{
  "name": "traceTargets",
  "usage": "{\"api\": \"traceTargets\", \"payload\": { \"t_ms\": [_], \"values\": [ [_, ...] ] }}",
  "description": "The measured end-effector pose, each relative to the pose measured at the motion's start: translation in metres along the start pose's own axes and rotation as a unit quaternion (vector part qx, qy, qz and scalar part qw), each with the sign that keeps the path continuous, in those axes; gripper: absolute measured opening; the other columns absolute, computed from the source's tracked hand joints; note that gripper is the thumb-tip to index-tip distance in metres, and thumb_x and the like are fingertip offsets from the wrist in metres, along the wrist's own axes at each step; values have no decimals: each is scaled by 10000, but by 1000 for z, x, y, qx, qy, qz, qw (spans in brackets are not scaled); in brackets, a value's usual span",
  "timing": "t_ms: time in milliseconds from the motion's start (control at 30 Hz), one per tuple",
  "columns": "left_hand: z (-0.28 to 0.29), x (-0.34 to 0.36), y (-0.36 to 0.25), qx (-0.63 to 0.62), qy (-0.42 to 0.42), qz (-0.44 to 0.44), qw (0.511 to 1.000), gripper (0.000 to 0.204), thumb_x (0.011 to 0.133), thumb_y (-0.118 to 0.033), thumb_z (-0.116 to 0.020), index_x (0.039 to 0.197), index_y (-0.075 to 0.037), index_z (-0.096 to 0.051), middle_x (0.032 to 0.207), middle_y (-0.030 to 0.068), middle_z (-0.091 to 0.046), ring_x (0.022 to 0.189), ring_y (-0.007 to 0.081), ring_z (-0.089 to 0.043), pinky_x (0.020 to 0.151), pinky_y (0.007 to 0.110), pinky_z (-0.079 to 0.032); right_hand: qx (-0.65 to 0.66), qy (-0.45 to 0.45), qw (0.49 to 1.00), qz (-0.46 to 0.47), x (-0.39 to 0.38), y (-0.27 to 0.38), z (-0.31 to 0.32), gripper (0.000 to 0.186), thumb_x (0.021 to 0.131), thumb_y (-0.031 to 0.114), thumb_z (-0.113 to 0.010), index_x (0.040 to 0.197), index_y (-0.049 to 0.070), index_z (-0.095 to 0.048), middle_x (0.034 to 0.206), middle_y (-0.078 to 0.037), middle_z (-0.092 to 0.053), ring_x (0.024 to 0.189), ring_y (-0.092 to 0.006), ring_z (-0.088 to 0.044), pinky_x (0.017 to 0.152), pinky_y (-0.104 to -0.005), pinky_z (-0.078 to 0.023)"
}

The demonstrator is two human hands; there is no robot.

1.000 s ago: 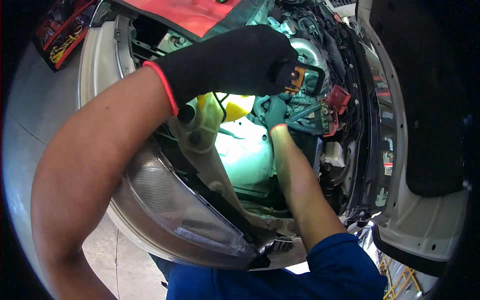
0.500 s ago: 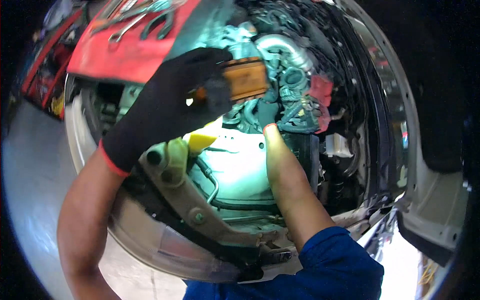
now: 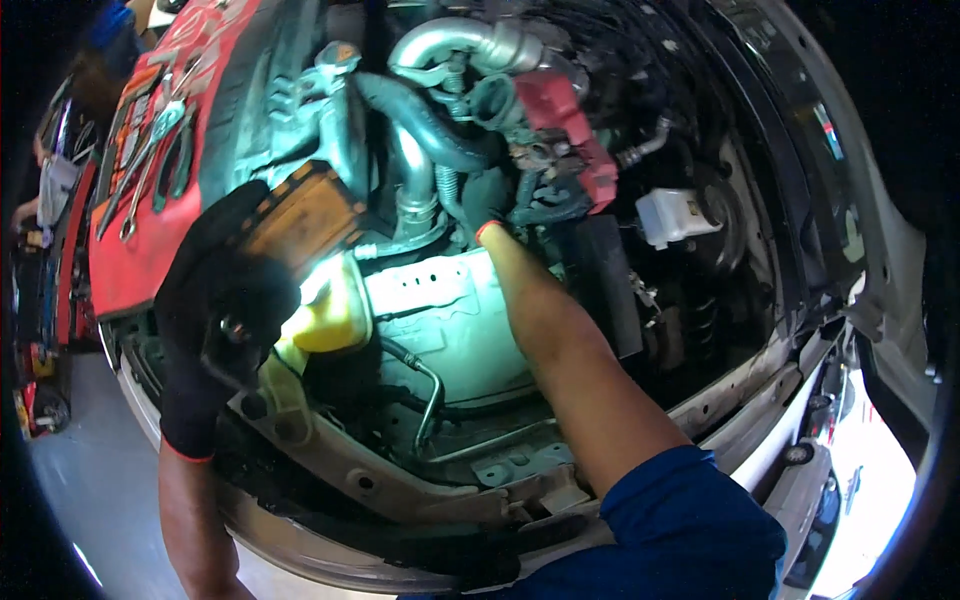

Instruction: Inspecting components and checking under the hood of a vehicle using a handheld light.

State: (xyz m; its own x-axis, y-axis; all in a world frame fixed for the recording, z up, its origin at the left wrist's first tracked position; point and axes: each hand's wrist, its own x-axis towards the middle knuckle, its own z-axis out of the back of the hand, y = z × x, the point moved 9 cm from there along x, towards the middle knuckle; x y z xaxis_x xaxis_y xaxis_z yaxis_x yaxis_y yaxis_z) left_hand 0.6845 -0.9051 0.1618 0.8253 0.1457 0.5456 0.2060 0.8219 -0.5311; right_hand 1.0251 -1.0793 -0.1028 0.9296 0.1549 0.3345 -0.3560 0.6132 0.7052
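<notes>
My left hand [image 3: 215, 290], in a black glove with a red cuff, grips an orange-and-black rectangular work lamp [image 3: 305, 215] above a yellow-lit translucent reservoir [image 3: 330, 315] at the front of the engine bay. My right hand [image 3: 485, 200], gloved, reaches down among dark hoses [image 3: 435, 135] beside a red plastic cover [image 3: 560, 110]; its fingers are hidden. A large silver pipe [image 3: 450, 40] curves behind them, and a pale panel [image 3: 450, 335] lies below.
A red mat [image 3: 125, 265] with pliers and wrenches [image 3: 160, 160] lies on the left edge. Tool shelving [image 3: 75, 250] stands beyond it. A white reservoir [image 3: 670, 220] sits right of centre. The open hood [image 3: 900, 200] frames the right, with parked cars [image 3: 810, 450] below it.
My left hand has moved down and left with the lamp. My right hand stays among the hoses. The view has shifted, bringing more of the tool mat and engine into sight.
</notes>
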Motion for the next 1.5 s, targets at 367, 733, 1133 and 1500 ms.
{"api": "traceTargets", "payload": {
  "t_ms": [367, 733, 1133, 1500],
  "values": [
    [-3, -15, -17, 56, -98, -226, 967, 214, 795, -105, -772, 952, -34, -646, 1022, 125, -667, 902, 256, -659, 756, 380, -534, -440, 236, 599, 626, -84, 79, -24, 187, 759, 224, -646, 758, 56, -729, 829, -166, -724, 756, -352, -671, 701, -442, -503],
    [-35, -19, -56, 136, 11, -332, 933, 163, 824, -111, -738, 822, -92, -577, 854, 58, -613, 774, 208, -593, 687, 368, -498, -291, 330, 807, 395, -231, 168, 298, 388, 938, 132, -632, 1323, 88, -608, 1215, -146, -676, 1119, -303, -641, 989, -399, -497],
    [-33, -36, -101, 133, 24, -355, 925, 21, 894, -99, -621, 893, -101, -600, 823, 84, -603, 774, 244, -606, 728, 383, -505, -267, 309, 880, 243, -214, 107, 335, 353, 948, 140, -629, 1295, 73, -625, 1236, -120, -679, 1103, -225, -647, 980, -361, -497],
    [-24, -20, -64, -165, 55, -354, 919, 101, 918, -103, -580, 827, -60, -577, 801, 111, -555, 724, 255, -571, 675, 387, -472, -410, 331, 709, 468, -199, 163, 225, 197, 975, 187, -565, 1085, 49, -651, 1086, -153, -659, 987, -286, -647, 820, -434, -510]
  ]
}}
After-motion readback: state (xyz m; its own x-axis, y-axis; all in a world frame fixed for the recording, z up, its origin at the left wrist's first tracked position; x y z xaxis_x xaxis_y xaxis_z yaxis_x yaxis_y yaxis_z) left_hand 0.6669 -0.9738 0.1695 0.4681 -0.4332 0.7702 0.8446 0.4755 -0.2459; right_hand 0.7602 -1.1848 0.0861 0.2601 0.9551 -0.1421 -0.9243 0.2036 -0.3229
